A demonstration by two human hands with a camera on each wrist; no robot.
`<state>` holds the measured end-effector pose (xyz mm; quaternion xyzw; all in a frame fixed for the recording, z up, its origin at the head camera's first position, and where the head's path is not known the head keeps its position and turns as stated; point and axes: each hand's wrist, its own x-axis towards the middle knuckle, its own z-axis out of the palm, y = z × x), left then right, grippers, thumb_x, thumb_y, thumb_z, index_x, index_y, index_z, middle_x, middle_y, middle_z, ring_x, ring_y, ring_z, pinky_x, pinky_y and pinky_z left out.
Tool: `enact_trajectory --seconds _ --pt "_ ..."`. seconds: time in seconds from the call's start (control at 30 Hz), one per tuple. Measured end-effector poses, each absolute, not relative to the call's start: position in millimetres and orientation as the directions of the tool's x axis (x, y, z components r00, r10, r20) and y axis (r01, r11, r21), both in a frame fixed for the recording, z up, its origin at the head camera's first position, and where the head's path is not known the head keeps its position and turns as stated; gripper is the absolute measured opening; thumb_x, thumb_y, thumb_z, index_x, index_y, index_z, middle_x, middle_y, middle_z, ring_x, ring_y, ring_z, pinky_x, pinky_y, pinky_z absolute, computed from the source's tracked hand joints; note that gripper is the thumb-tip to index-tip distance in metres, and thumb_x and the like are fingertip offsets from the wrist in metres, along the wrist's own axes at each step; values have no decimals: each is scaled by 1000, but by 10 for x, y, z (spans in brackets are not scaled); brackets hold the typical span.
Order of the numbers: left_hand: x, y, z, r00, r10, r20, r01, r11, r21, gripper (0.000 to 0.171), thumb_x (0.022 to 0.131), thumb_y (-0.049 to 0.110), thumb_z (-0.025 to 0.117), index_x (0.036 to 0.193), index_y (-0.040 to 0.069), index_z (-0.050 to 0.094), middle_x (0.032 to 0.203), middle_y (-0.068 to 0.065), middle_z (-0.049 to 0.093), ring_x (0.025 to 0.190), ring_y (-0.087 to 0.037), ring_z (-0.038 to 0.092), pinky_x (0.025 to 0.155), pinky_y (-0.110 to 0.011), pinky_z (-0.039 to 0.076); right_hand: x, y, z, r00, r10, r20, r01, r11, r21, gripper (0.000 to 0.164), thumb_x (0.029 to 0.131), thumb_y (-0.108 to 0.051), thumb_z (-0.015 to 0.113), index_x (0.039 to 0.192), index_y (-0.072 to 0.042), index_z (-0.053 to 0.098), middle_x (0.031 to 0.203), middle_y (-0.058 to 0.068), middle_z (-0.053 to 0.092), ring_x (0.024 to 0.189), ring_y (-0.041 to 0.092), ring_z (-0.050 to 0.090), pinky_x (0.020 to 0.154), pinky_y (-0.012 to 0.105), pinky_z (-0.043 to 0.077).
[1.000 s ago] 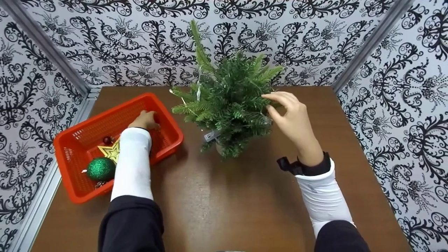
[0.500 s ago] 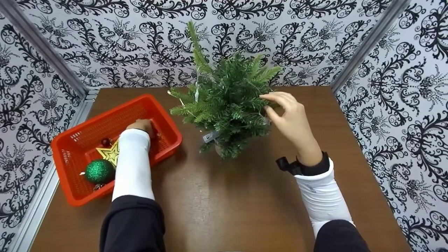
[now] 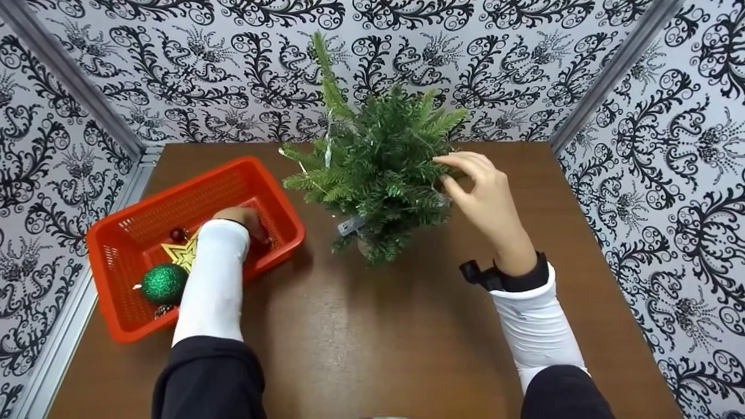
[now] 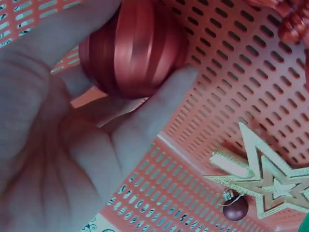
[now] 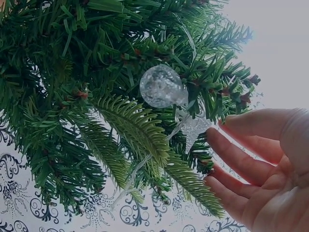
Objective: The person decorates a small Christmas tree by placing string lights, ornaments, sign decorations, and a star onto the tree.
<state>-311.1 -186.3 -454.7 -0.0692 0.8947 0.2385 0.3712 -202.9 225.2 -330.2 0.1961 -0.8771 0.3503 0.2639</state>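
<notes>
My left hand point(image 3: 236, 218) is down inside the orange-red basket point(image 3: 294, 233), near its right end. In the left wrist view its thumb and fingers curl round a shiny red Christmas bauble point(image 4: 135, 50) with ridged sides. The head view hides that bauble behind the hand. My right hand point(image 3: 486, 195) is at the right side of a small artificial Christmas tree point(image 3: 384, 157). Its thumb and fingers are slightly bent, with fingertips right at the branch ends, close to a clear round light point(image 5: 161, 86) and a clear pointed light point(image 5: 194, 128).
Left in the basket lie a glittery green bauble point(image 3: 165, 284), a yellow star point(image 3: 182, 254), a small dark red ball point(image 3: 178, 234) and a pinecone point(image 3: 163, 310). A clear plastic box point(image 3: 351, 226) hangs low on the tree. Patterned walls point(image 3: 372, 58) enclose the brown table point(image 3: 372, 337).
My left hand has moved toward the near side of the basket, deeper at its right end. My right hand stays in place at the tree.
</notes>
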Motion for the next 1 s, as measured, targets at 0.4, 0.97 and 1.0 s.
enact_trajectory --seconds 0.4,0.97,1.0 --pt "-3158 -2026 -4165 -877 260 -404 49 884 464 44 80 33 64 109 2 53 102 -17 56 94 -31 53 82 -45 42 -2026 2243 -3324 -747 -149 648 -555 676 -485 27 79 -2 62 105 -10 66 105 9 63 103 19 54 87 32 43" --pt "-2022 -1522 -3617 -833 -229 503 261 639 723 58 75 28 70 128 22 46 124 -15 36 112 -28 44 92 -43 41 -2033 2211 -3391 -719 -103 687 -560 672 -485 27 79 -2 63 105 -10 66 105 11 63 98 18 56 84 31 45" --pt "-1940 -1470 -3624 -827 -228 514 289 612 736 58 75 27 71 127 22 47 123 -15 36 112 -27 44 90 -42 43 -2032 2209 -3392 -719 -100 688 -560 670 -487 27 80 -3 63 105 -10 66 105 11 63 98 18 56 83 31 45"
